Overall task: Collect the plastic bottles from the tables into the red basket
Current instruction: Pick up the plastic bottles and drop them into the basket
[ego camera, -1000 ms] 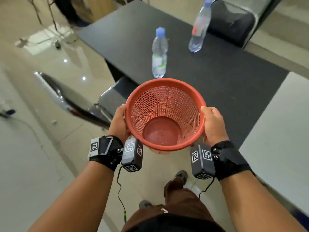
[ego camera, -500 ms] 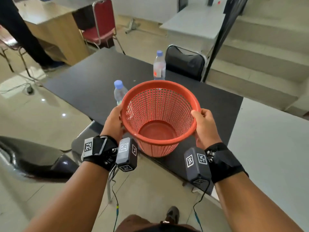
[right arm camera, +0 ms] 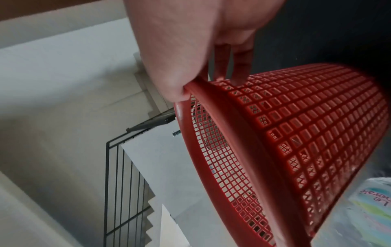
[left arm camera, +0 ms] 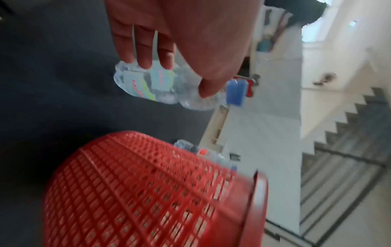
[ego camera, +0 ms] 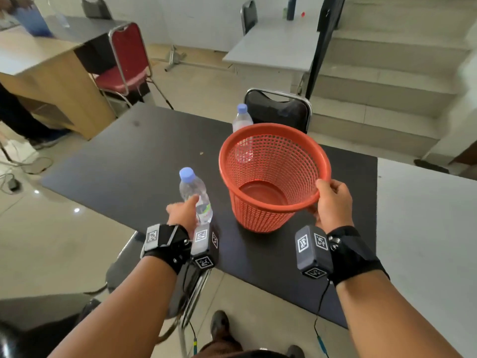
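Note:
The red mesh basket [ego camera: 258,218] stands on the black table [ego camera: 129,161], tipped slightly, and holds nothing. My right hand [ego camera: 333,200] grips its near rim, thumb inside [right arm camera: 190,80], fingers on the outer wall of the basket [right arm camera: 306,133]. A clear bottle with a blue cap [ego camera: 195,192] stands upright left of the basket. My left hand [ego camera: 185,210] reaches it with its fingers straight [left arm camera: 175,76], fingertips and thumb at the bottle [left arm camera: 152,86]. A second bottle [ego camera: 242,118] stands behind the basket, partly hidden.
A black chair [ego camera: 278,109] is at the table's far edge, another chair [ego camera: 129,254] at the near left corner. A white table [ego camera: 426,228] adjoins on the right. A red chair [ego camera: 126,60], a wooden desk [ego camera: 51,73] and steps [ego camera: 387,86] lie beyond.
My left hand has let go of the basket rim and moved to the near bottle. The basket has come down onto the table, held by the right hand alone.

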Action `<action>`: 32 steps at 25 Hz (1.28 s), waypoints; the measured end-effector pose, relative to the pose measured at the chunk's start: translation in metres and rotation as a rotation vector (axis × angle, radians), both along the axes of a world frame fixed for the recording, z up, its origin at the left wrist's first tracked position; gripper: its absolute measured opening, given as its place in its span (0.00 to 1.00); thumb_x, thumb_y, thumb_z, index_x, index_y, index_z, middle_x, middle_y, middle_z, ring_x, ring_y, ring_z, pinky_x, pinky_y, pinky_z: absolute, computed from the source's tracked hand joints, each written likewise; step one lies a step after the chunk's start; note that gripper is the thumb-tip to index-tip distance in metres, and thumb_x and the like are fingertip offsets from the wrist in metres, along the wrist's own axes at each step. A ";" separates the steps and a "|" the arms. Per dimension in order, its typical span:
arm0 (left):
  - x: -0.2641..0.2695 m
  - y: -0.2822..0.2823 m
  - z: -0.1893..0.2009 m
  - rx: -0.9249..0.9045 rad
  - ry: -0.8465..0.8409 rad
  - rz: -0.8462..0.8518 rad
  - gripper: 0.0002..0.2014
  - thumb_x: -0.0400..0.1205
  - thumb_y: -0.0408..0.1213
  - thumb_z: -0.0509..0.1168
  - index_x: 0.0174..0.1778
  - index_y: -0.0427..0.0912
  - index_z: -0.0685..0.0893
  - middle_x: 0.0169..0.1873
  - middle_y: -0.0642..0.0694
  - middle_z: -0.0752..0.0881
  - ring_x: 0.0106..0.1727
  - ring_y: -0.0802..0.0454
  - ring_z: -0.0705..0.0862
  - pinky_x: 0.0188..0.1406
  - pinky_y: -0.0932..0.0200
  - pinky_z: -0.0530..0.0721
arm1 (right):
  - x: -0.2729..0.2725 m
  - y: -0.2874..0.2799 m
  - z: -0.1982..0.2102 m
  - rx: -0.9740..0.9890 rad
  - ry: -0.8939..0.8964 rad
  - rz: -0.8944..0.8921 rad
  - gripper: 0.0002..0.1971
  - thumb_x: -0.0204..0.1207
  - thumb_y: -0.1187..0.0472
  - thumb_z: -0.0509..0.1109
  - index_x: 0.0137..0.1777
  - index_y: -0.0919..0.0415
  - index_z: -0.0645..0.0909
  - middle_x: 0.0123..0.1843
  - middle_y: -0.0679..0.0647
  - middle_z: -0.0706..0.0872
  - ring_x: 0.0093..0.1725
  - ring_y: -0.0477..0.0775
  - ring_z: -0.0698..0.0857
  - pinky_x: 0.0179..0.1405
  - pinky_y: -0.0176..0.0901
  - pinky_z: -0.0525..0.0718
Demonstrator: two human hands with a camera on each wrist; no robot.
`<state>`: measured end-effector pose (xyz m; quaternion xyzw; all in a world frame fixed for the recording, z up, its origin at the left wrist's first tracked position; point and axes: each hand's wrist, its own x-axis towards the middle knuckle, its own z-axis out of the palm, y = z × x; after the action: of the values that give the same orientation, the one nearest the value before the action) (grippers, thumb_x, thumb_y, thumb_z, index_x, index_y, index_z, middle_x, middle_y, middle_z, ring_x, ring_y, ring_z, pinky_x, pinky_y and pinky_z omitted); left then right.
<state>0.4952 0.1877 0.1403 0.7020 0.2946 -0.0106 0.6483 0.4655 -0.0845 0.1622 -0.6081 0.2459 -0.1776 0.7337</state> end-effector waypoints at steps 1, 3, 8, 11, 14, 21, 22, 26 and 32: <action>-0.003 0.008 -0.009 0.046 0.060 0.008 0.18 0.81 0.43 0.67 0.62 0.36 0.75 0.52 0.40 0.73 0.49 0.40 0.83 0.39 0.54 0.75 | -0.002 0.001 -0.005 -0.004 0.009 -0.031 0.10 0.79 0.59 0.66 0.57 0.61 0.76 0.45 0.59 0.81 0.38 0.56 0.81 0.32 0.47 0.83; -0.001 0.022 -0.019 0.051 0.042 -0.045 0.39 0.76 0.42 0.72 0.79 0.39 0.59 0.60 0.41 0.73 0.57 0.40 0.80 0.50 0.53 0.76 | -0.004 0.003 -0.011 -0.006 0.015 -0.072 0.10 0.79 0.58 0.66 0.58 0.60 0.76 0.46 0.58 0.82 0.39 0.56 0.81 0.31 0.44 0.81; 0.012 0.042 -0.033 0.135 -0.100 -0.244 0.33 0.63 0.42 0.78 0.64 0.51 0.75 0.57 0.40 0.86 0.57 0.42 0.87 0.62 0.38 0.83 | 0.004 0.025 -0.027 -0.016 0.060 -0.084 0.09 0.78 0.56 0.66 0.55 0.57 0.76 0.51 0.63 0.84 0.45 0.60 0.83 0.44 0.54 0.84; 0.010 0.058 -0.023 0.216 -0.152 -0.242 0.18 0.71 0.34 0.75 0.55 0.41 0.80 0.49 0.42 0.89 0.54 0.42 0.88 0.61 0.42 0.84 | 0.013 0.047 -0.038 0.007 0.091 -0.056 0.07 0.77 0.56 0.67 0.53 0.55 0.76 0.53 0.65 0.85 0.45 0.61 0.83 0.47 0.56 0.84; 0.016 0.079 -0.018 0.208 -0.178 -0.228 0.17 0.70 0.37 0.75 0.54 0.41 0.82 0.47 0.42 0.90 0.50 0.45 0.89 0.60 0.40 0.85 | 0.023 0.066 -0.052 0.010 0.116 -0.005 0.10 0.79 0.57 0.67 0.56 0.60 0.76 0.46 0.63 0.84 0.39 0.60 0.82 0.31 0.42 0.84; 0.036 0.084 0.020 0.177 -0.289 -0.248 0.15 0.66 0.44 0.74 0.47 0.50 0.83 0.50 0.39 0.90 0.52 0.42 0.89 0.59 0.38 0.85 | 0.034 0.088 -0.072 0.202 0.183 0.039 0.17 0.81 0.61 0.67 0.66 0.68 0.74 0.45 0.61 0.83 0.40 0.60 0.83 0.46 0.58 0.88; 0.039 0.087 0.024 0.175 -0.302 -0.234 0.15 0.66 0.45 0.74 0.47 0.48 0.83 0.50 0.38 0.90 0.52 0.41 0.89 0.59 0.37 0.85 | 0.035 0.091 -0.074 0.227 0.196 0.041 0.16 0.81 0.62 0.67 0.67 0.68 0.74 0.45 0.60 0.83 0.42 0.59 0.83 0.52 0.61 0.88; 0.042 0.092 0.043 0.176 -0.399 -0.202 0.08 0.70 0.43 0.73 0.42 0.51 0.83 0.40 0.45 0.89 0.46 0.44 0.88 0.57 0.37 0.85 | 0.031 0.104 -0.082 0.272 0.249 0.062 0.15 0.81 0.64 0.67 0.66 0.65 0.73 0.48 0.63 0.83 0.43 0.57 0.83 0.48 0.58 0.88; 0.037 0.077 0.057 0.279 -0.551 -0.183 0.13 0.68 0.50 0.72 0.46 0.55 0.80 0.40 0.51 0.86 0.48 0.44 0.86 0.59 0.43 0.84 | 0.010 0.114 -0.089 0.341 0.297 0.092 0.16 0.80 0.68 0.67 0.67 0.64 0.73 0.62 0.66 0.80 0.51 0.60 0.83 0.49 0.59 0.88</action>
<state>0.5319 0.2647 0.1977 0.7841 0.0421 0.1619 0.5976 0.4759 0.0299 0.0737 -0.5053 0.3496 -0.0085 0.7889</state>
